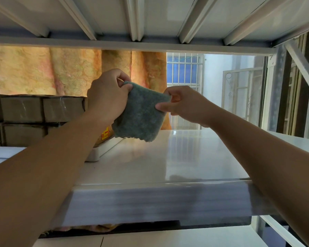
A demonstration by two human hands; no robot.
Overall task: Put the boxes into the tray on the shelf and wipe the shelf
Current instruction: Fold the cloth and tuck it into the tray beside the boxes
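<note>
We see a glossy white shelf point(177, 157) running from its pale front edge, near us, to the far side, where it mirrors the bright window. On its left lies a white tray point(103, 148), only partly in view, and brown cardboard boxes point(34, 111) are stacked in rows at the far left; we cannot tell whether they all sit inside the tray. The right half of the shelf is bare.

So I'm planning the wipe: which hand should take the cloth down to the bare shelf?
Probably the right hand: it hovers over the bare shelf, while the left hand sits above the tray.
</note>
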